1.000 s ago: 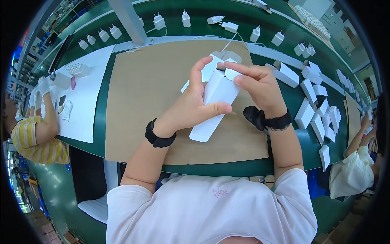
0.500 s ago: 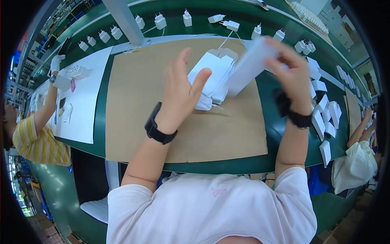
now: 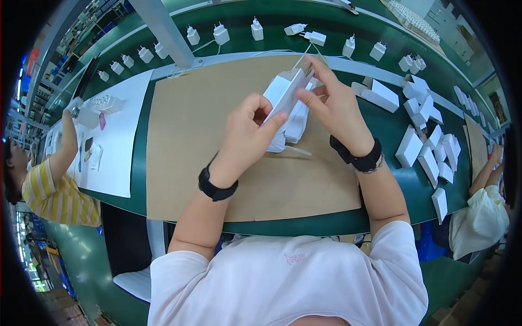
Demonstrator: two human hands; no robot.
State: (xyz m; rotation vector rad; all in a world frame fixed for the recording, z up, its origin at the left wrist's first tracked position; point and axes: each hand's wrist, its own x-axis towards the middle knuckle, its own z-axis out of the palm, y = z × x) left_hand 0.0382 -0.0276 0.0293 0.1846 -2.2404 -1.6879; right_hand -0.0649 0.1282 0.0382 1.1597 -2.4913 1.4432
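Observation:
My left hand and my right hand both grip a flat white carton blank, held up over the brown cardboard mat. Each wrist wears a black band. Under the hands lies a small stack of more flat white carton blanks. The carton is tilted, with its far end toward the back of the bench.
Several white plug chargers stand in a row on the green belt behind the mat. Folded white boxes are piled at the right. A person in a yellow striped shirt works at the left, another person at the right.
The carton was held upright in both hands, then swung up to the right while the left hand reached to the stack. Now both hands hold a carton blank again over the stack.

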